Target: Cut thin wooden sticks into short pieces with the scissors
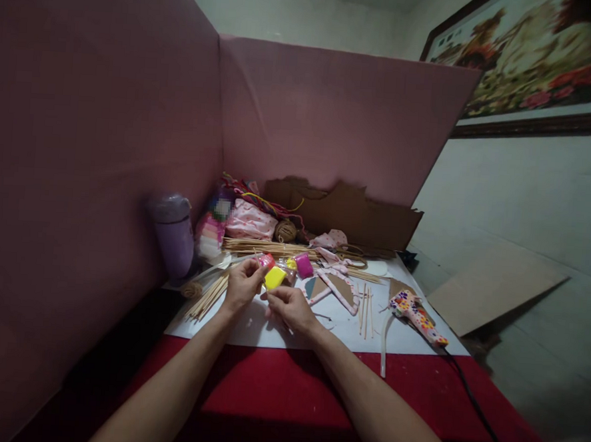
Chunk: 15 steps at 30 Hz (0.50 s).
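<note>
My left hand (pixel 242 284) and my right hand (pixel 290 307) meet over a white sheet (pixel 408 341) on a red-covered table (pixel 265 386). Together they pinch a small clear packet holding coloured blocks: a yellow one (pixel 275 277), a red one (pixel 267 260) and a magenta one (pixel 303 265). The left fingers curl round the packet's left end. The right fingers are closed at its lower edge. A thin wooden stick seems to run along the left fingers.
Bundles of thin wooden sticks (pixel 268 247) and loose sticks (pixel 365 308) lie around. A flower-patterned glue gun (pixel 417 316) with a black cord lies at right. A purple tumbler (pixel 173 235), twine ball (pixel 285 231), pink fabric (pixel 249 221) and cardboard (pixel 348 214) stand behind. Pink boards (pixel 332 116) wall the table.
</note>
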Motion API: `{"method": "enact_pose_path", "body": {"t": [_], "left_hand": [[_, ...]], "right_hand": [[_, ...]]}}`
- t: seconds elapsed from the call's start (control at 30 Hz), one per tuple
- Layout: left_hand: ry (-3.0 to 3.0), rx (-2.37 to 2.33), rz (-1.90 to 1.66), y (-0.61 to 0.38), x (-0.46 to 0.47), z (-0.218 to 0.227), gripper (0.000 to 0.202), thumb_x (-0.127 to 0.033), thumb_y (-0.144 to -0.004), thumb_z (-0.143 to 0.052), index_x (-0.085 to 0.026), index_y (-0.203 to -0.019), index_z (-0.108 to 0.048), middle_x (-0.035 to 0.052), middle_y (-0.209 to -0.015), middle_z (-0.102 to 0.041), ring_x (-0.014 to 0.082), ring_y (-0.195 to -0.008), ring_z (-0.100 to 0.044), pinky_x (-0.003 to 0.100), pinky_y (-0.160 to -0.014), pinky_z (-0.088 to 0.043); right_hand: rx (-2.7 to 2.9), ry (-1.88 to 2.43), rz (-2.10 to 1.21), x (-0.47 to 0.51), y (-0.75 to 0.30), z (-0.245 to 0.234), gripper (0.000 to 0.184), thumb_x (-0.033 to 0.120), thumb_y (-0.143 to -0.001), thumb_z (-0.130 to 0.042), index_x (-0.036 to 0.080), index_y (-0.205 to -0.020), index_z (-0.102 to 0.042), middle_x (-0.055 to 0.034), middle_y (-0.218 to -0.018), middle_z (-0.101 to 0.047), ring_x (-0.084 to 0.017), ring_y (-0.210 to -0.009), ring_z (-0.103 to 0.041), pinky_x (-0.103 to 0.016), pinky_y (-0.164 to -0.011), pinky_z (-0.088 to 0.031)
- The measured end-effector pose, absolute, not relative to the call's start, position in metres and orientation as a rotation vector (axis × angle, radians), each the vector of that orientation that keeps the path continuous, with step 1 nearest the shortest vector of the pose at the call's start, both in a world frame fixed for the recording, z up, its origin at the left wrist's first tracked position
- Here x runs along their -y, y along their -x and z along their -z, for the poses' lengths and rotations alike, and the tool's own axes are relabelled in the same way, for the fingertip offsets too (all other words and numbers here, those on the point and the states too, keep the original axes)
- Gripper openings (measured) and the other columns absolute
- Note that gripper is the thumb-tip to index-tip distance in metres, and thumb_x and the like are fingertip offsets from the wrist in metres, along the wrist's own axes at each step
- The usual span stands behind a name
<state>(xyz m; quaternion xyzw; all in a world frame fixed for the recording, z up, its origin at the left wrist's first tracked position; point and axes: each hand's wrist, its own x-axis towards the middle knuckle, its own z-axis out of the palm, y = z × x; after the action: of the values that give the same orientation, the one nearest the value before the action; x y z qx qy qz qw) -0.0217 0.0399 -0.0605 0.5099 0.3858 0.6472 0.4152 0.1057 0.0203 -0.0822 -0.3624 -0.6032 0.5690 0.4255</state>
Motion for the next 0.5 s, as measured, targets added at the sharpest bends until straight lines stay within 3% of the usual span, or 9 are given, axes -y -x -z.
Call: {"method": "enact_pose_path", "body": {"t": [0.1,0.23,0.5], "left_hand": [[-1.168,-0.944,-1.603,0.0229,-0.0430,0.0617,0.041,-0.045,-0.056,-0.074,-0.017,-0.058,-0.044,-0.0091,-0.036,-0.043,0.0035,-0.026,-0.034,0.016,-0.028,-0.019],[-1.161,-0.923,-1.589,0.0233,-0.0429,0.0621,0.040,-0.045,-0.056,-0.075,-0.016,-0.060,-0.047,-0.0086,-0.037,-0.046,0.0025,-0.026,-0.034,0.015,-0.027,-0.018],[-1.298,-0.911,-1.594,0.0232,-0.0386,0.0606,0.029,-0.037,-0.063,-0.072,-0.016,-0.061,-0.053,-0.0066,-0.044,-0.049,0.0034,-0.033,-0.038,0.016,-0.033,-0.025]], "right_hand": [[1.430,0.818,-1.564,-0.0207,-0.1065,0.0804,0.036,0.050,-0.075,-0.056,0.014,-0.074,-0.054,0.0016,-0.050,-0.060,-0.002,-0.029,-0.032,-0.013,-0.028,-0.018],[1.391,0.817,-1.613,-0.0204,-0.1086,0.0767,0.036,0.050,-0.072,-0.057,0.014,-0.074,-0.051,-0.0006,-0.052,-0.063,-0.002,-0.030,-0.034,-0.013,-0.028,-0.018],[1.534,0.925,-1.324,-0.0229,-0.1067,0.0823,0.018,0.032,-0.070,-0.062,0.014,-0.067,-0.060,0.0017,-0.052,-0.060,-0.004,-0.036,-0.041,-0.016,-0.036,-0.031]]}}
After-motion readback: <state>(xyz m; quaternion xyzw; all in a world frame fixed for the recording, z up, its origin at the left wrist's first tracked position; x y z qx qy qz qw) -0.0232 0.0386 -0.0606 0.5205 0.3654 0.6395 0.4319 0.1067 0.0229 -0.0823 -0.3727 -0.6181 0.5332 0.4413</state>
